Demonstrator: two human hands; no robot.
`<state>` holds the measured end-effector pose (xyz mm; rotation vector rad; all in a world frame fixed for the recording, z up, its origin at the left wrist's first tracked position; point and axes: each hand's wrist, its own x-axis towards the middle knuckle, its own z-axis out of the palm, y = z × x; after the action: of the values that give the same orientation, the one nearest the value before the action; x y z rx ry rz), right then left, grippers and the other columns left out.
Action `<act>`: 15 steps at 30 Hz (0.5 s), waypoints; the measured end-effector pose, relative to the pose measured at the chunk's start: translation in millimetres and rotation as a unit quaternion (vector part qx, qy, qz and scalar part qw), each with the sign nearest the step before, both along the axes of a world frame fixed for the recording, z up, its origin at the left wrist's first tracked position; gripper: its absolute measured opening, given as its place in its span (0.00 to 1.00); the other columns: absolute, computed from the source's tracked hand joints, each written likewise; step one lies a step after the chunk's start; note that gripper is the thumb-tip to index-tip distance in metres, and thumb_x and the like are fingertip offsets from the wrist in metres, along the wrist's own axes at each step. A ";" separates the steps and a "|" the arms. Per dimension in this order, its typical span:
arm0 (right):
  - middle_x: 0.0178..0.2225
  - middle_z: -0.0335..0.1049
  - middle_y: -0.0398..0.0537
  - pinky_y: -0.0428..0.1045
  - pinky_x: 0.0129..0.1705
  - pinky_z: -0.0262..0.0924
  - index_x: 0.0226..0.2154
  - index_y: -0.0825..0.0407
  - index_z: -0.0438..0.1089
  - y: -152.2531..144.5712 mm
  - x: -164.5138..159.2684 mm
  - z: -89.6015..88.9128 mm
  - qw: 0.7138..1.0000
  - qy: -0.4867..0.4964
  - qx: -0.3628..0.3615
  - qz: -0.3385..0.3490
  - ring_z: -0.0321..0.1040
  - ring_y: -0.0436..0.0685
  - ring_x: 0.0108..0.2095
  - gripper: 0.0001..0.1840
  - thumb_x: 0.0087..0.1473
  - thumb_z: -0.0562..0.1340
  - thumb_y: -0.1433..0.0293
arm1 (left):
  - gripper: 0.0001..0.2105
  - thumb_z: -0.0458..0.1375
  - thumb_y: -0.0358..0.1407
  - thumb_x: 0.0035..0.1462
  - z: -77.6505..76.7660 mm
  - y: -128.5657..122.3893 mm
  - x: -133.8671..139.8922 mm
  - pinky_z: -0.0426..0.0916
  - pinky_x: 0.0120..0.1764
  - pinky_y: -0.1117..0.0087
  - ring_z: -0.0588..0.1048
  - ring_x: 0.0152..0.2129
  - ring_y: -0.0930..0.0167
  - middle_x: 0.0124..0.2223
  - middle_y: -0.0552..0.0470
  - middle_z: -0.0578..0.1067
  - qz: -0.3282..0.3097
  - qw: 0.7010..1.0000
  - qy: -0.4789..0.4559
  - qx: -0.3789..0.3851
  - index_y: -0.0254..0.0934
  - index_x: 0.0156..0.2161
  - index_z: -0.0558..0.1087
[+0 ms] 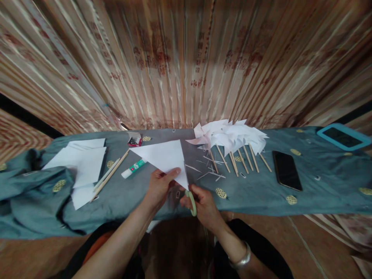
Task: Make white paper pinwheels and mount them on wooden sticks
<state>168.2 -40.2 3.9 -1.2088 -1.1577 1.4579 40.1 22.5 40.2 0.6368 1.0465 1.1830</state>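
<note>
My left hand [161, 186] grips a white sheet of paper [164, 155] folded into a triangle, thumb on top. In my right hand [202, 201] is a pair of scissors [192, 203] with pale green handles; its blades are at the paper's right edge near the lower corner, mostly hidden. Thin paper strips [213, 172] lie on the cloth just right of the paper. A glue stick [133, 168] with a green and white label rests to the left, partly beside the paper's slanted edge.
Several white paper pinwheels [232, 133] on wooden sticks lie at the back right. A black phone [287, 170] and a blue-framed tablet [344, 136] are farther right. White sheets [90, 166], wooden sticks [112, 174] and a small red box [135, 140] sit left on the grey-green cloth [255, 197].
</note>
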 end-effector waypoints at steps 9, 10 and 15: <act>0.23 0.61 0.38 0.44 0.28 0.52 0.28 0.52 0.67 2.1 6.2 1.2 0.999 -0.019 0.039 -0.002 0.55 0.49 0.25 0.13 0.50 0.66 0.59 | 0.15 0.73 0.34 0.28 -0.5 -5.6 5.3 0.68 0.26 0.72 0.73 0.21 0.72 0.26 0.49 0.79 -0.005 0.999 -0.003 -0.035 0.30 0.26 0.77; 0.23 0.61 0.38 0.44 0.28 0.52 0.28 0.52 0.68 2.3 6.6 2.1 0.999 -0.021 0.039 -0.005 0.55 0.49 0.25 0.14 0.49 0.66 0.59 | 0.15 0.73 0.34 0.28 -0.8 -6.1 6.0 0.68 0.27 0.72 0.73 0.21 0.72 0.26 0.49 0.79 -0.006 0.999 -0.004 -0.036 0.30 0.26 0.77; 0.23 0.63 0.39 0.45 0.27 0.53 0.30 0.52 0.71 1.9 4.9 5.6 1.000 -0.013 0.019 -0.012 0.56 0.49 0.24 0.15 0.47 0.67 0.57 | 0.16 0.74 0.34 0.28 -1.2 -6.7 7.3 0.69 0.26 0.72 0.74 0.21 0.72 0.27 0.49 0.79 -0.012 0.999 -0.006 -0.045 0.31 0.27 0.78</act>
<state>173.2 -38.3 9.5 -1.2143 -1.1790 1.4003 47.4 15.8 39.0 0.5694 1.0730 1.1118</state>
